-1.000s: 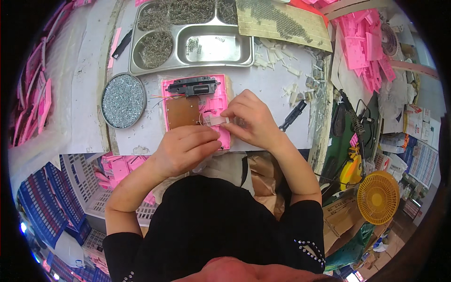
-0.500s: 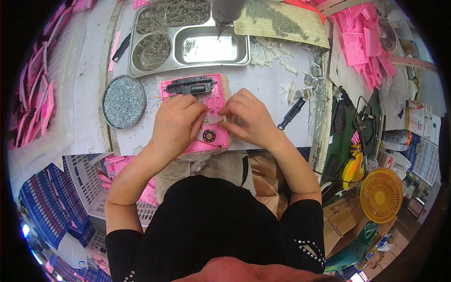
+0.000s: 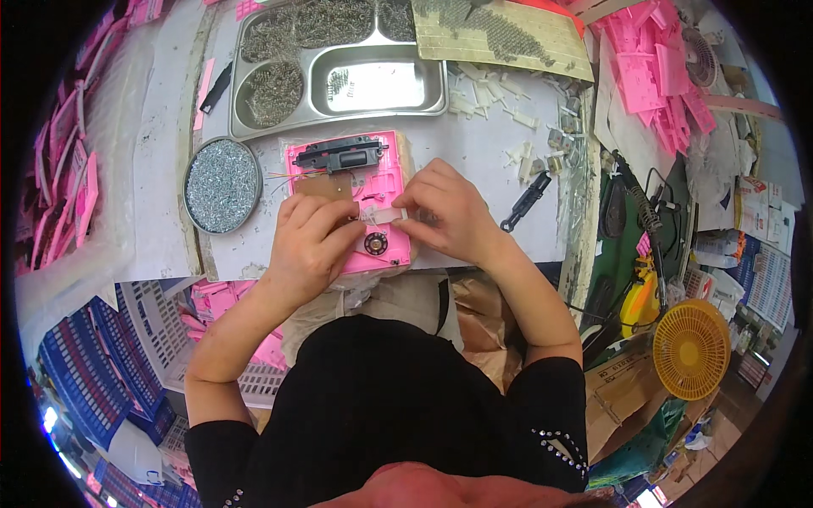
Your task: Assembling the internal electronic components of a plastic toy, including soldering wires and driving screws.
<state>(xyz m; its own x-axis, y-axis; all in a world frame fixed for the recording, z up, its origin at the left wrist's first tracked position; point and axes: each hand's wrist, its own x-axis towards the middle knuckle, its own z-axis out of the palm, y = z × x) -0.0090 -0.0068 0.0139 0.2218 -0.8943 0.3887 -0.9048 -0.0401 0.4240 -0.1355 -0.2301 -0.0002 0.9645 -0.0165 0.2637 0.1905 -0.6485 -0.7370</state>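
Head view: right hand [image 3: 449, 210] pinches white piece [image 3: 388, 216] at its right end, between thumb and fingers. Piece sits over pink housing [image 3: 388, 184], just beyond 1 round speaker [image 3: 375, 244]. Left hand [image 3: 315, 240] has fingertips by piece's other end; can't tell if gripping. 1 black module [image 3: 339, 156] lies along housing's far edge.
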